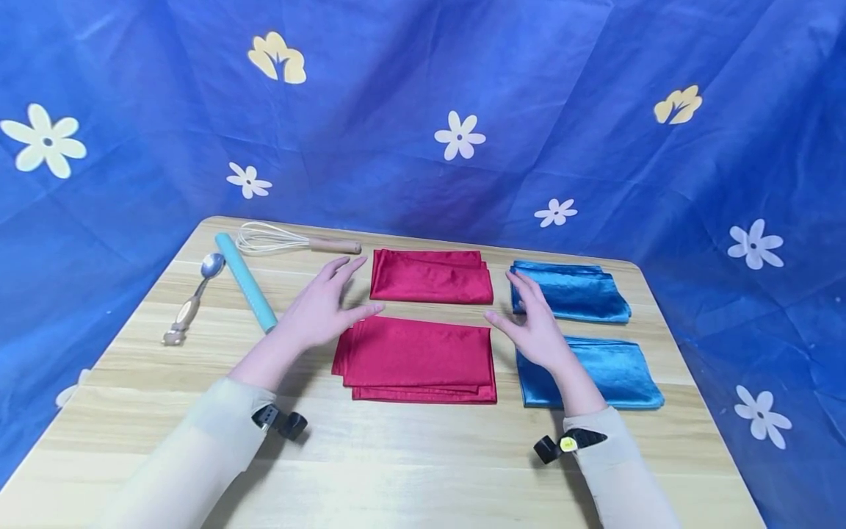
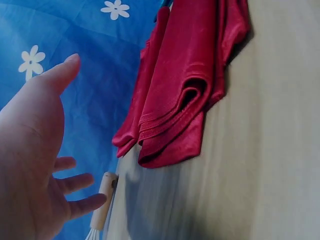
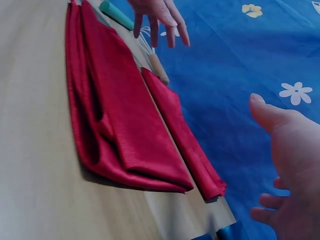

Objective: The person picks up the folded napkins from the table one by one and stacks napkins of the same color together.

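Note:
Two folded shiny red cloths lie one behind the other mid-table, the back one (image 1: 431, 277) smaller-looking than the front one (image 1: 419, 356). My left hand (image 1: 322, 307) hovers at their left side, fingers spread and holding nothing. To the right of them is my right hand (image 1: 537, 323), also holding nothing, its fingers extended above the two folded blue cloths, back (image 1: 575, 294) and front (image 1: 621, 371). The left wrist view shows the layered fold of a red cloth (image 2: 175, 100) apart from the left hand. In the right wrist view the right thumb and fingers are apart from the red cloth (image 3: 130, 115).
A whisk (image 1: 333, 245) lies along the back edge of the wooden table (image 1: 396, 463). Left of the left hand are a teal rod (image 1: 246, 283), partly hidden by that hand, and a long-handled spoon (image 1: 188, 311). A blue flowered curtain (image 1: 370, 147) hangs behind the table.

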The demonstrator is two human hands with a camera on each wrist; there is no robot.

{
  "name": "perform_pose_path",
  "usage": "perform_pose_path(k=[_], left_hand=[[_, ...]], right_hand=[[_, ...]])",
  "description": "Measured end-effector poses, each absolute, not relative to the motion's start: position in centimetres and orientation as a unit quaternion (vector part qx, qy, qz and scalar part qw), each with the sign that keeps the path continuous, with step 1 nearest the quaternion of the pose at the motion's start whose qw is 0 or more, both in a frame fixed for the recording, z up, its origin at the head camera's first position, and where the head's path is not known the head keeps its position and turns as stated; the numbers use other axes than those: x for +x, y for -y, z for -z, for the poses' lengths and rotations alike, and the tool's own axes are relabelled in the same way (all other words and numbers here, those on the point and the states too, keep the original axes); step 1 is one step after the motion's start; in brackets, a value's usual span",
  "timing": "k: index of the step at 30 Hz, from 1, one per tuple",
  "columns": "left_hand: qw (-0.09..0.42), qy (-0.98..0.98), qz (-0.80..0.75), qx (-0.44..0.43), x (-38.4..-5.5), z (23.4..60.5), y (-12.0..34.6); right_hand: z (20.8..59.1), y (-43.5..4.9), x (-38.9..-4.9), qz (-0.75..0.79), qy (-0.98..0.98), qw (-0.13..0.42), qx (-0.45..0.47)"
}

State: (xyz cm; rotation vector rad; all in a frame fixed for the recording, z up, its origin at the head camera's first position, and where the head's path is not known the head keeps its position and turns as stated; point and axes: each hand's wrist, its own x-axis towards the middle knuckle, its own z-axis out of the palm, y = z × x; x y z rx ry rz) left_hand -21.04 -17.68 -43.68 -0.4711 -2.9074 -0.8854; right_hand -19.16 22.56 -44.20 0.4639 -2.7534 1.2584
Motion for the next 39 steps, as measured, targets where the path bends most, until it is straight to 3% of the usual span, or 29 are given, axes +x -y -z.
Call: perform_pose_path(k=[9,29,39], left_hand=[[-0.017,0.919,0.380,-0.107,-23.2,44.0,17.0],[-0.037,0.857,0.512,-0.052,-27.2,45.2,16.8],[-0.084,0.831,0.549,0.012,-28.7,44.9,16.1]], right_hand=[[44.9,-22.6,-22.1,-0.463,0.874,0.031,0.146],[45.6,-21.8,-27.5,-0.526,0.847,-0.048,0.052],[46.5,-21.1,-29.4,-0.527,0.847,-0.067,0.009]])
